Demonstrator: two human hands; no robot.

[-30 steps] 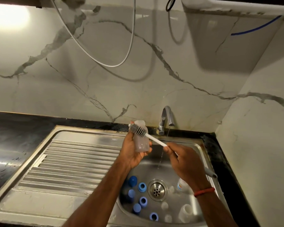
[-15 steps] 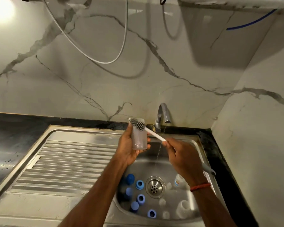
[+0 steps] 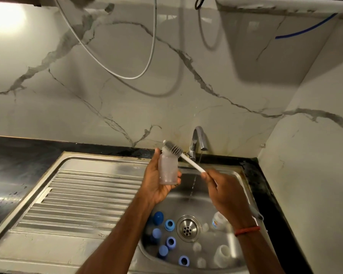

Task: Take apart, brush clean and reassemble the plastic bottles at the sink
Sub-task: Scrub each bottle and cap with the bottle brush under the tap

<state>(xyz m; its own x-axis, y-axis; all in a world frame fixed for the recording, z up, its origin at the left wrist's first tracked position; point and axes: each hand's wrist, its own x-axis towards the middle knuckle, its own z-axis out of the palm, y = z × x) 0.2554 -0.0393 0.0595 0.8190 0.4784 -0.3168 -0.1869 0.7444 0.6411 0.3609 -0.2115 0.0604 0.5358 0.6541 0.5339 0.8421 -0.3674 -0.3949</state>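
Observation:
My left hand (image 3: 156, 184) grips a clear plastic bottle (image 3: 168, 169) upright above the sink basin (image 3: 240, 178). My right hand (image 3: 222, 192) holds the white handle of a bottle brush (image 3: 183, 156); its grey bristle head lies across the bottle's open mouth. On the basin floor lie several blue caps and rings (image 3: 169, 224) left of the drain (image 3: 188, 228), and several clear bottle parts (image 3: 223, 254) to its right.
The tap (image 3: 198, 139) runs a thin stream of water into the basin between my hands. A ribbed steel draining board (image 3: 77, 198) lies to the left, with black countertop (image 3: 14, 165) beyond. A marble wall closes the back and right. A white hose (image 3: 127, 76) hangs on the wall.
The brush head has slid a little to the right across the bottle's mouth. Both hands stay above the basin and keep their grips.

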